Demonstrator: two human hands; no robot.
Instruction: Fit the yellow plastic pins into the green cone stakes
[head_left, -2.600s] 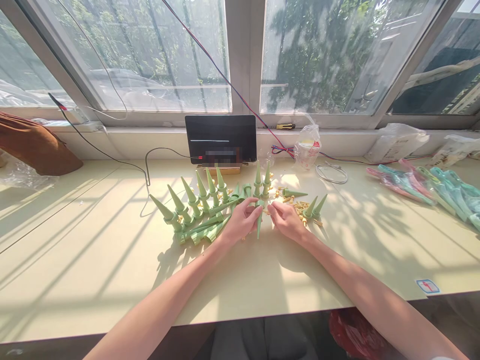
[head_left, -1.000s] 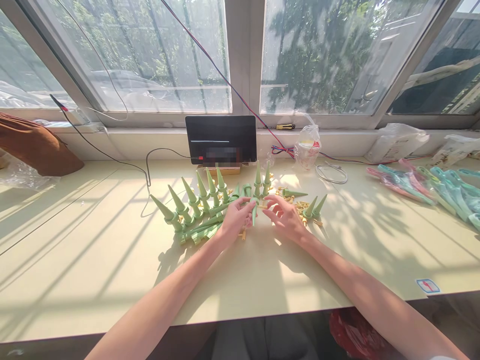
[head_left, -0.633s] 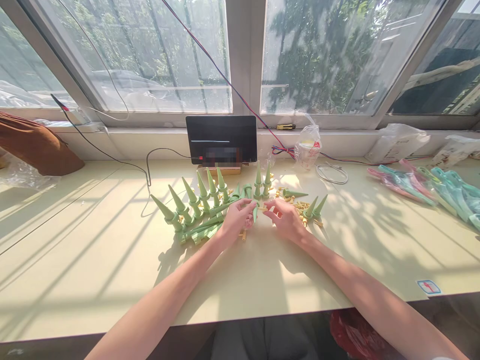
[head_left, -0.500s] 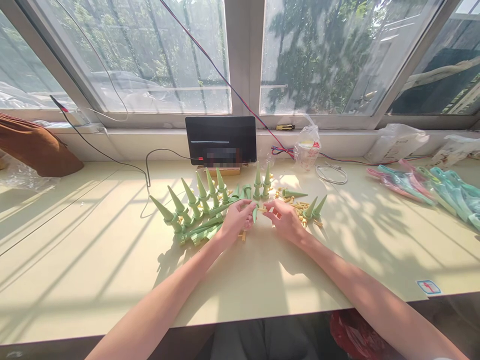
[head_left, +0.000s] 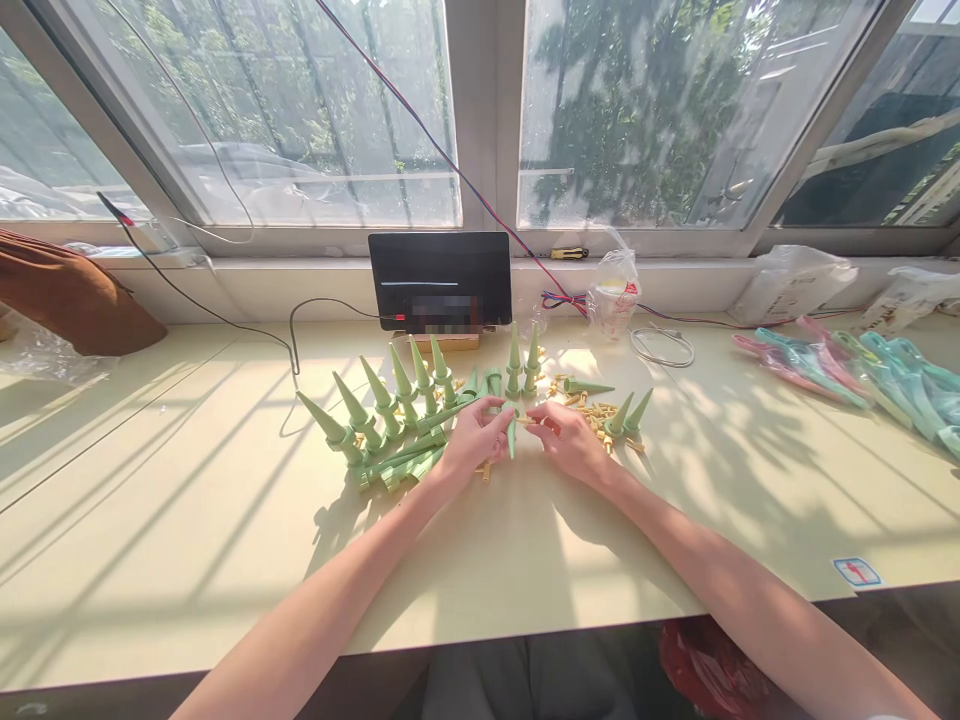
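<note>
My left hand [head_left: 480, 436] pinches a green cone-shaped piece [head_left: 512, 436], its narrow tip pointing down toward me. Close by on the right, my right hand [head_left: 564, 436] grips a small tan peg [head_left: 525, 420] between thumb and fingers, its end near the green piece. Left of my hands stand several green spiked pieces [head_left: 381, 385] in a slanting row, with green tubes [head_left: 409, 462] lying in front of them. Two more spiked pieces [head_left: 523, 362] stand behind my hands. Beside my right hand lies a pile of small tan pegs [head_left: 596, 412], with green cones [head_left: 628, 412] next to it.
A dark tablet [head_left: 441, 282] leans at the back on a small stand, a black cable running left. Behind to the right are a bagged cup [head_left: 615, 295] and a coiled cable [head_left: 662, 347]. Colourful plastic pieces [head_left: 862, 375] lie far right; a brown bag [head_left: 71, 290] sits far left.
The green cone in my left hand has tilted so its tip points more straight down toward me. My right hand stays beside it with the peg.
</note>
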